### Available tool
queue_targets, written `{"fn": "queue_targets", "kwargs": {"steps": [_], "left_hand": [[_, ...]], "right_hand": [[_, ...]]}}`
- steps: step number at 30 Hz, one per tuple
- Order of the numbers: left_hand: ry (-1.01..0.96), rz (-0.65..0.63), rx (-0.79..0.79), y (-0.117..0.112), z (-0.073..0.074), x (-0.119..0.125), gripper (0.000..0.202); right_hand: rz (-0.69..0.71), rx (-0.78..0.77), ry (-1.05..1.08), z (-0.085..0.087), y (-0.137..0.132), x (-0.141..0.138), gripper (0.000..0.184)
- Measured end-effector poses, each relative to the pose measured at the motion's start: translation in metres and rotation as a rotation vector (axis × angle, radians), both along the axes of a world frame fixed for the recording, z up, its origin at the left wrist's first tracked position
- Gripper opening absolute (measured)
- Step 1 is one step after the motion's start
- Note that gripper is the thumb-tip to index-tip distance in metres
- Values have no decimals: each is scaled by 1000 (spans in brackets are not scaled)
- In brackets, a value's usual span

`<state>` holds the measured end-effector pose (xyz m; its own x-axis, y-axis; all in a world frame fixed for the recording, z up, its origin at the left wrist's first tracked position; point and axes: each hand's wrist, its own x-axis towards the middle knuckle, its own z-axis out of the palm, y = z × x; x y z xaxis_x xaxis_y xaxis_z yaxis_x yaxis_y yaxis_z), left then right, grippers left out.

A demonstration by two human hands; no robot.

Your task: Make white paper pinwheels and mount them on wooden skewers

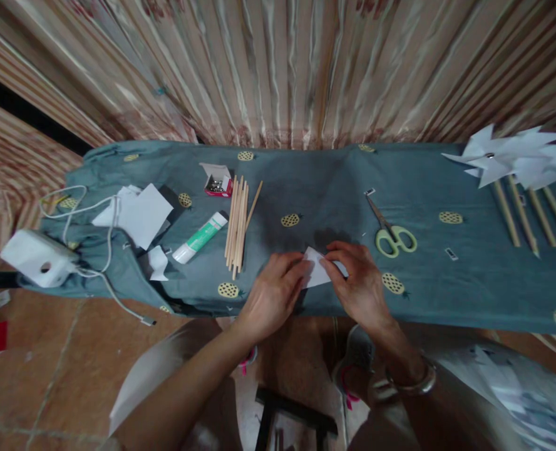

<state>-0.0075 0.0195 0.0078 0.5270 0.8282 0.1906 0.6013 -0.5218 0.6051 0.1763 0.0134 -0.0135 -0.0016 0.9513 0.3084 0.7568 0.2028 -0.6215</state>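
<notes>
A small piece of white paper (316, 273), apparently folded, lies at the front of the cloth-covered table. My left hand (278, 285) has its fingers closed on the paper's left side. On the right side, my right hand (355, 275) pinches the same paper between thumb and fingers. Part of the sheet is hidden under both hands. Just beyond my right hand lie scissors (391, 233) with pale green handles, their tips pointing away. A bundle of wooden sticks (238, 225) rests to the left of my left hand.
Farther left are a glue stick (200, 238), a red box of metal pins (218, 181), white paper squares (146, 216) and a white charger (43, 258) with cables. White paper pinwheels (489, 156) on sticks lie at the far right. A curtain (278, 75) hangs behind the table.
</notes>
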Motion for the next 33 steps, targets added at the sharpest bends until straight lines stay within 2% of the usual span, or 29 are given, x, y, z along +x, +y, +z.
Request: {"fn": "queue_targets", "kwargs": {"steps": [4, 7, 25, 33], "left_hand": [[100, -118, 81, -9, -7, 6, 39], [162, -150, 102, -15, -13, 8, 42], [266, -167, 144, -18, -17, 9, 45], [357, -205, 183, -21, -17, 8, 58]], "right_hand": [[-2, -1, -10, -1, 0, 0, 15], [-8, -3, -10, -2, 1, 0, 14], [-18, 29, -44, -6, 3, -3, 14], [0, 45, -75, -3, 3, -3, 15]]}}
